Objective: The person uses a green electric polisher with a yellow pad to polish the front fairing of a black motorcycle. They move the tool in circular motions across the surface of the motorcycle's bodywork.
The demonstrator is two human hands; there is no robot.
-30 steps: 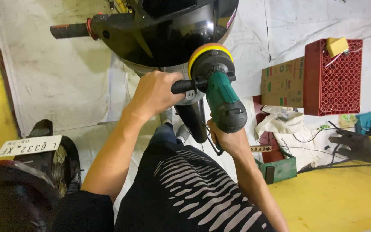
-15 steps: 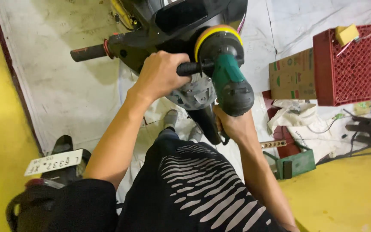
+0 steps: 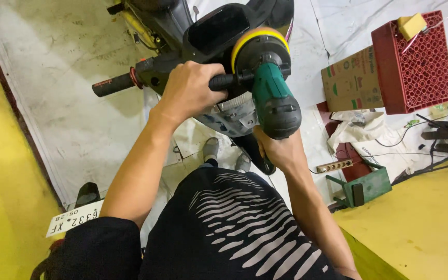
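Since a second ago my view has swung right and closer: the scooter's front now sits higher and nearer the middle, and the polisher has stayed in both my hands, its pad still against the dark cowl.

At far left the yellow floor point(image 3: 6, 155) meets a pale ground sheet point(image 3: 68, 88), and a white number plate point(image 3: 73, 219) lies low beside my arm. Next comes the scooter's handlebar grip point(image 3: 112, 84), sticking out leftward. My left hand point(image 3: 190, 91) is wrapped round the black side handle point(image 3: 224, 81) of the polisher, fingers curled shut over it, knuckles up. Just right of that is the green polisher point(image 3: 273, 98), its long body running from the yellow pad point(image 3: 257, 44) at the top down toward me. The pad rests on the scooter's dark front panel point(image 3: 219, 28). My right hand point(image 3: 281, 150) closes round the tail of the body from below, fingers hidden underneath.

So the tool's long axis points away from my chest, pad farthest off, side handle jutting left at a right angle; my left hand is the nearer one to the pad.

Further right stand a cardboard box point(image 3: 351, 80), a red crate point(image 3: 416, 65) and a small green box point(image 3: 369, 187).
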